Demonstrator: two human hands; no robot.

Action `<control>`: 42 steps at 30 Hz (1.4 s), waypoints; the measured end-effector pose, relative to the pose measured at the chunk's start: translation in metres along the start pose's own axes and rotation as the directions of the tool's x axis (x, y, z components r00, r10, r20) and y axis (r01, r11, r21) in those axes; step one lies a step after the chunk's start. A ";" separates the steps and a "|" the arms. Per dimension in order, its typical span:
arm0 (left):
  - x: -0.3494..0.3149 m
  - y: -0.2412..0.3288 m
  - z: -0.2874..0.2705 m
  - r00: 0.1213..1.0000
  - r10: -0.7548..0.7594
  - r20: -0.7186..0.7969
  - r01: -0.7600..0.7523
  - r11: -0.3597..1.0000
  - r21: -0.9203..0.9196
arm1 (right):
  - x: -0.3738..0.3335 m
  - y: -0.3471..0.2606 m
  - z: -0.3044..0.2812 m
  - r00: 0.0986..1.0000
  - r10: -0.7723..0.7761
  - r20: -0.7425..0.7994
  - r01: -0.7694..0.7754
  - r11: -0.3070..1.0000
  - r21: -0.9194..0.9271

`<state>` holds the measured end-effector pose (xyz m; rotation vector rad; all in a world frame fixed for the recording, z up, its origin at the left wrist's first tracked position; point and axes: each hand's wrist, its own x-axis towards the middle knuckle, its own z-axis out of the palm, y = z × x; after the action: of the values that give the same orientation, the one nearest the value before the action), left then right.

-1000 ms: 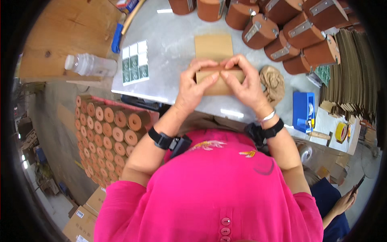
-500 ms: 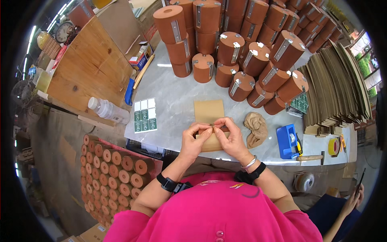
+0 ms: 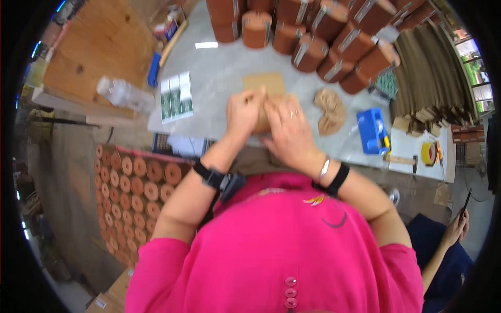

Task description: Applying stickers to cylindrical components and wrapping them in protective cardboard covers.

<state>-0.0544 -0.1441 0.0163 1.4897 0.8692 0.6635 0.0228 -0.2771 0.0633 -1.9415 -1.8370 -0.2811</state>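
Note:
My left hand [image 3: 243, 112] and my right hand [image 3: 286, 127] are pressed together over a small brown cardboard piece [image 3: 262, 123] at the near edge of the grey table [image 3: 219, 68]. Both hands grip it, and most of it is hidden under my fingers. A flat brown cardboard sheet [image 3: 263, 82] lies just behind my hands. A crumpled brown wad [image 3: 331, 110] sits to the right of my right hand.
Several brown cardboard cylinders [image 3: 313, 31] stand at the back of the table. A sheet of green labels [image 3: 176, 97], a plastic bottle [image 3: 123, 94], a blue box [image 3: 371, 131], a tape roll [image 3: 429, 153] and stacked flat cardboard [image 3: 425, 78] surround them. A crate of brown rolls [image 3: 130, 193] sits lower left. Another person [image 3: 449, 245] is at lower right.
The view has shifted closer to the table. My hands have closed tighter over the cardboard piece, now covering almost all of it.

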 end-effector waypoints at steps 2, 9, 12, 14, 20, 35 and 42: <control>0.005 0.007 -0.007 0.992 -0.127 -0.004 0.127 0.992 0.020 | 0.020 0.013 0.000 0.997 -0.013 0.070 0.011 0.999 0.030; -0.025 0.006 -0.034 0.954 -0.252 -0.159 0.204 0.941 -0.271 | 0.094 0.070 0.025 0.919 0.034 0.392 -0.042 0.999 0.012; -0.031 0.009 -0.033 0.944 -0.323 0.069 0.321 0.850 -0.417 | 0.120 0.096 0.033 0.749 0.127 0.651 -0.219 0.974 0.061; -0.025 0.008 -0.023 0.890 -0.358 0.283 0.457 0.697 -0.553 | 0.126 0.104 0.039 0.651 0.091 0.754 -0.361 0.911 0.201; -0.004 -0.007 0.003 0.902 -0.368 0.224 0.422 0.651 -0.631 | 0.119 0.105 0.042 0.594 0.073 0.801 -0.538 0.777 0.328; -0.037 0.034 0.020 0.880 -0.006 0.476 0.215 0.897 -0.386 | -0.004 0.087 -0.003 0.843 0.263 0.470 -0.538 0.418 0.732; -0.042 0.038 0.017 0.915 0.147 0.377 -0.071 0.976 -0.208 | -0.021 0.068 -0.010 0.926 0.355 0.132 -0.287 0.428 0.857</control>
<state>-0.0582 -0.1887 0.0560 1.4368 0.4053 0.4900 0.0892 -0.3009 0.0510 -1.4115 -1.1015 0.6197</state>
